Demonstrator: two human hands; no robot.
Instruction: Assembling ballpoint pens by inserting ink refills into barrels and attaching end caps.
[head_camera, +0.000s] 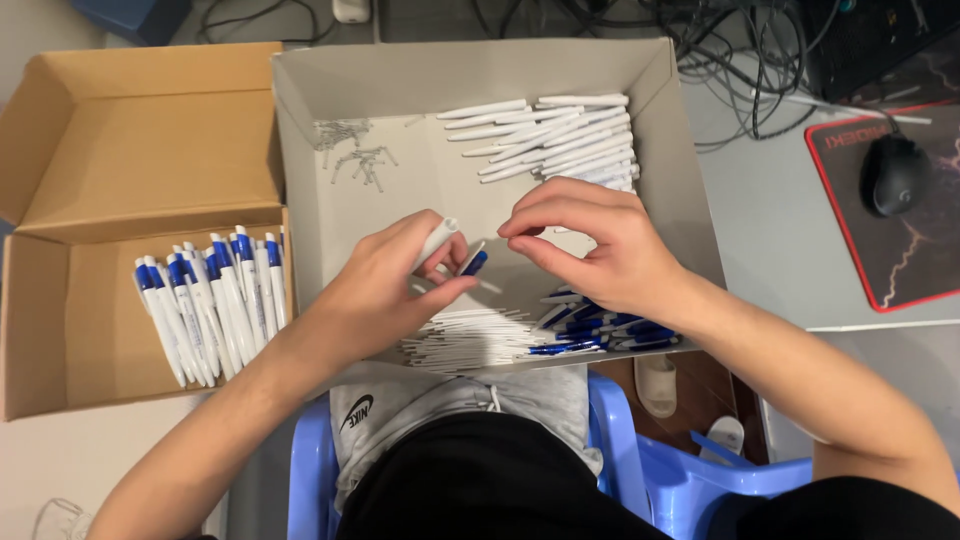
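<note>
My left hand (385, 285) grips a white pen barrel (437, 240) together with a blue pen piece (474, 263), above the grey cardboard tray (300, 120). Close to its right, my right hand (590, 245) has thumb and forefinger pinched near the barrel's tip; whatever it pinches is too small to see. In the tray lie white pen barrels (560, 140) at the back, thin white refills (465, 345) at the front, blue pen parts (600, 335) under my right wrist, and small metal springs (350, 155) at the back left.
A brown cardboard box (110, 140) on the left holds several finished white-and-blue pens (210, 305). A black mouse (893, 173) sits on a red-edged mat (850, 260) at right, with tangled cables (740, 70) behind. A blue plastic chair (690, 480) is below me.
</note>
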